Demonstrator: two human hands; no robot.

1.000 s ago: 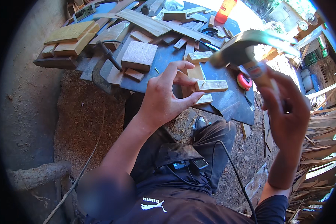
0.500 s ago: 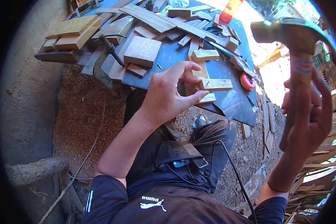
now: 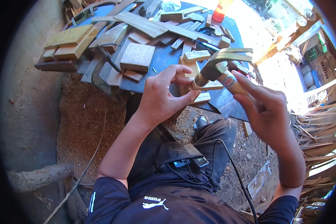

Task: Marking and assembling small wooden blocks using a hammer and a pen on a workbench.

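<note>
My right hand [image 3: 267, 108] grips a claw hammer [image 3: 212, 69] by its wooden handle. The hammer's striking face is down at the left end of a small wooden block [image 3: 213, 86], and its claw points right. Thumb and fingers of my left hand [image 3: 162, 89] close around that same end of the block, right beside the hammer face. The hammer head covers part of the block's top, so whether a nail is there cannot be seen. Pale wooden strips [image 3: 197, 56] lie beneath and beside the block on the blue table [image 3: 222, 102].
Left of my hands sit a thick square wood block [image 3: 137, 56] and a metal clamp [image 3: 106, 59] at the table edge. Planks and offcuts [image 3: 149, 26] pile up behind. An orange cup [image 3: 222, 11] stands at the far edge. A black cable [image 3: 231, 160] runs over my lap.
My right hand has swung the hammer from raised at the right down and left onto the block's end. My left hand keeps its hold, shifted slightly left in the picture.
</note>
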